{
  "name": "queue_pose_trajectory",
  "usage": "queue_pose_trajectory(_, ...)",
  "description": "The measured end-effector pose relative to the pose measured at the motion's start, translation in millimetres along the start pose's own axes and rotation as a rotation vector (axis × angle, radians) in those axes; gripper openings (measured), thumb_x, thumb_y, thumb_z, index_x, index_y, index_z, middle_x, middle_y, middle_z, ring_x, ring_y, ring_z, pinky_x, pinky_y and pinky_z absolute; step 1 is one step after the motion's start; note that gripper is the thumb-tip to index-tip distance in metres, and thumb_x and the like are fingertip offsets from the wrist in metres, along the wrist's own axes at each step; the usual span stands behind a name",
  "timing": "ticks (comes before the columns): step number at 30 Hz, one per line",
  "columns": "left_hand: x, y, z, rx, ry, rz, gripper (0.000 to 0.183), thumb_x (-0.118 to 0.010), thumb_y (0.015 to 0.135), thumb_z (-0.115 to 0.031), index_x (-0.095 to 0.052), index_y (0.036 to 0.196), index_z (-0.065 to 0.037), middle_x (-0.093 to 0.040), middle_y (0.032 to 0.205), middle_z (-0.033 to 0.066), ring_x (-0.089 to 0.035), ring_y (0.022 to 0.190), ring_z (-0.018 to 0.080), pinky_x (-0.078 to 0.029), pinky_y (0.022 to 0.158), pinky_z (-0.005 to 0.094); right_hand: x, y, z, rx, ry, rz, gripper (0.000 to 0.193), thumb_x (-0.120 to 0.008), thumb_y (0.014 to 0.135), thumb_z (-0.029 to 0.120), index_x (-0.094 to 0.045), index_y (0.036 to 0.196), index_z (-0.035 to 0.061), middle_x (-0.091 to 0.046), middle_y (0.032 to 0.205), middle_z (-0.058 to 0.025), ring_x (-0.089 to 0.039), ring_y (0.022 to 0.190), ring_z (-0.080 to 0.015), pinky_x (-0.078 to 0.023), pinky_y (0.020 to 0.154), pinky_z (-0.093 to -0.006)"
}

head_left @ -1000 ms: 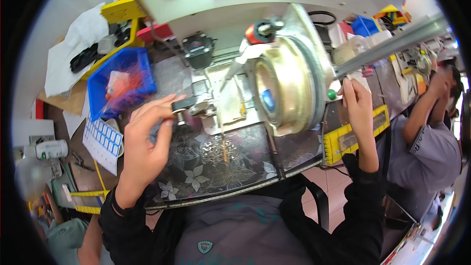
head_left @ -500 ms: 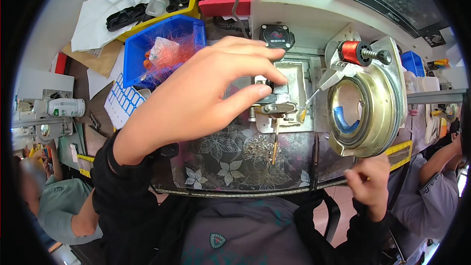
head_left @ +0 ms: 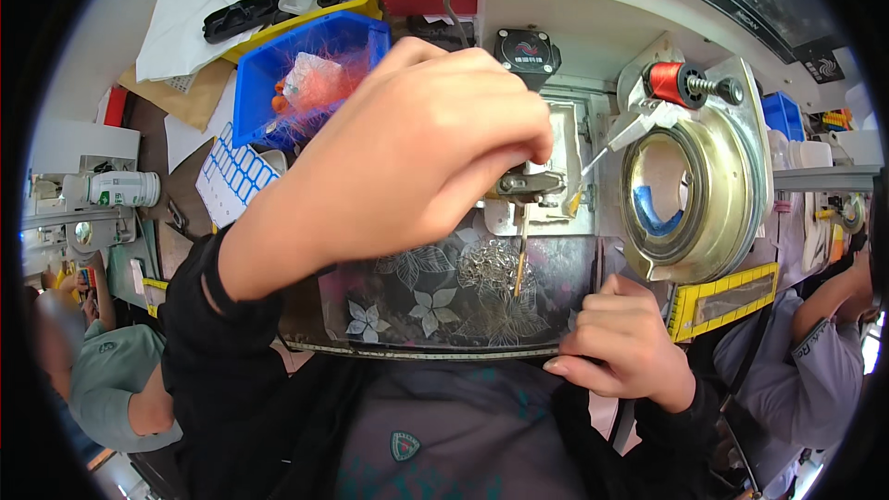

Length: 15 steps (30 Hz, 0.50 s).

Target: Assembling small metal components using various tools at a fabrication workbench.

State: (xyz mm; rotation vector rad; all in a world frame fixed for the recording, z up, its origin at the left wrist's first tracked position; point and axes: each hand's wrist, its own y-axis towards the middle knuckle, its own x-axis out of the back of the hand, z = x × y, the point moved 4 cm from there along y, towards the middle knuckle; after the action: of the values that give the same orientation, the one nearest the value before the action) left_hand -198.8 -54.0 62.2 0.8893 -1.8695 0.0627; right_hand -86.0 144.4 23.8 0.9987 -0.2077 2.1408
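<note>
My left hand [head_left: 421,153] reaches over a small metal clamp [head_left: 532,185] at the machine, its fingertips pinched together just above it. What lies between those fingers is hidden. From the clamp a thin gold-coloured rod [head_left: 520,255] sticks out toward me, over a pile of small silvery metal pieces [head_left: 486,266] on a dark flower-patterned mat [head_left: 412,292]. My right hand [head_left: 634,343] is curled at the table's front edge; anything in its fingers is out of sight. To its upper right sits a brass-coloured winding ring [head_left: 704,208], with a red thread spool [head_left: 671,83] above it.
A blue bin [head_left: 255,97] of tangled red thread stands at the back left, beside a sheet of blue-framed labels [head_left: 236,181]. A black motor [head_left: 526,57] is behind the clamp. A yellow-edged frame [head_left: 722,304] lies at the right. People sit on both sides.
The fingers of my left hand have gone from spread to pinched, over the clamp. My right hand has moved left from below the ring to the table's front edge.
</note>
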Motion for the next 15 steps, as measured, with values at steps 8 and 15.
queue_pose_trajectory(8,-9.8,-31.4,-54.8,-0.123,0.294,-0.103,0.016,-0.066,0.071,-0.016,-0.064,0.087,-0.011,-0.055,0.08,-0.0011,-0.053,0.076,0.0177,-0.038,0.067,0.0324,-18.9,10.6,-11.7,-0.294,0.586,-0.204,0.007,-0.065,0.094,0.014,-0.064,0.094,0.0067,-0.059,0.073,-0.0004,-0.054,0.062,-0.0124,-0.041,0.064,-0.0295)
queue_pose_trajectory(15,-47.1,-29.6,-72.6,-0.239,0.238,-0.05,0.011,-0.064,0.074,-0.02,-0.057,0.083,-0.017,-0.044,0.078,-0.0044,-0.05,0.074,0.0111,-0.035,0.063,0.0283,-30.8,17.8,-19.6,-0.395,0.951,-0.396,0.021,-0.042,0.107,0.021,-0.053,0.111,0.0026,-0.05,0.08,0.0029,-0.039,0.069,-0.0034,-0.036,0.063,-0.021)
